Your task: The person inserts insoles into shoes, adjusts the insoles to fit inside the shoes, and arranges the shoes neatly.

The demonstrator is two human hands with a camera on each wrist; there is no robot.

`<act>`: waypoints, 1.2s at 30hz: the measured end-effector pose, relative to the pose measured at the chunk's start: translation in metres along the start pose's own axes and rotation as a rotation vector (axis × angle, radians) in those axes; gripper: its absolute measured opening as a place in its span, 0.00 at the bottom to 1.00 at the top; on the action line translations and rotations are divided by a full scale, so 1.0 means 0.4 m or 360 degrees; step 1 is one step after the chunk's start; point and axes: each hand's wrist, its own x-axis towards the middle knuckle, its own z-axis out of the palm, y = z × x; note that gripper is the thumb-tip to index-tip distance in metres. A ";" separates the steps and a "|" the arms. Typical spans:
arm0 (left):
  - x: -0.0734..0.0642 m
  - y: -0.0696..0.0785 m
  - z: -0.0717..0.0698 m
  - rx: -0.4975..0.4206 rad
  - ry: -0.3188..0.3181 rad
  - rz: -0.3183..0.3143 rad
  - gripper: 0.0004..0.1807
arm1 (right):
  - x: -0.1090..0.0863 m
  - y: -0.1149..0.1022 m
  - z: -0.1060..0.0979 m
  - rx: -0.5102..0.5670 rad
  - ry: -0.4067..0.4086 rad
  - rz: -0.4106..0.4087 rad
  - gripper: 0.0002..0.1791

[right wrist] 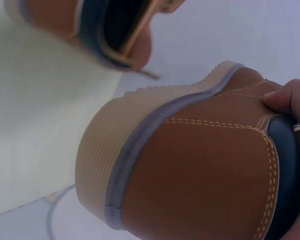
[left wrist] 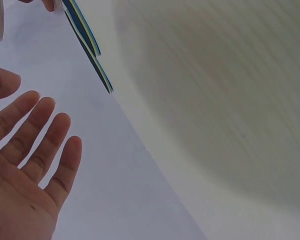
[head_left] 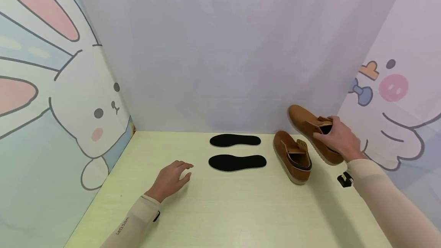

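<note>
My right hand [head_left: 339, 137] grips a brown shoe [head_left: 303, 121] by the side of its opening and holds it raised above the table's right side. In the right wrist view the stitched heel and pale ribbed sole of this shoe [right wrist: 200, 175] fill the middle, with the thumb on its upper. A second brown shoe [head_left: 285, 152] stands on the table just left of it, its tongue up. Two black insoles [head_left: 237, 162] lie flat, one behind the other, left of that shoe. Over the table's left part hovers my left hand [head_left: 170, 179], fingers loosely bent, holding nothing.
The pale table [head_left: 220, 209] meets a light grey backdrop [head_left: 220, 60] behind the insoles. Side panels with a cartoon rabbit [head_left: 86, 106] and a cartoon bird [head_left: 396, 125] flank the table at left and right.
</note>
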 end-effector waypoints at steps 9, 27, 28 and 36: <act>-0.006 -0.001 -0.004 0.0015 0.0001 -0.0023 0.14 | -0.012 -0.164 0.009 0.0057 0.0022 -0.0276 0.54; -0.018 -0.009 -0.012 0.0037 0.0057 -0.0042 0.15 | -0.104 -0.335 0.137 0.0036 -0.0040 -0.0684 0.43; -0.018 -0.009 -0.012 0.0038 0.0058 -0.0047 0.15 | -0.110 -0.340 0.149 0.0030 -0.0045 -0.0708 0.43; -0.012 -0.009 -0.013 0.0054 0.0043 -0.0037 0.15 | -0.159 -0.359 0.246 -0.0029 -0.0197 -0.0821 0.44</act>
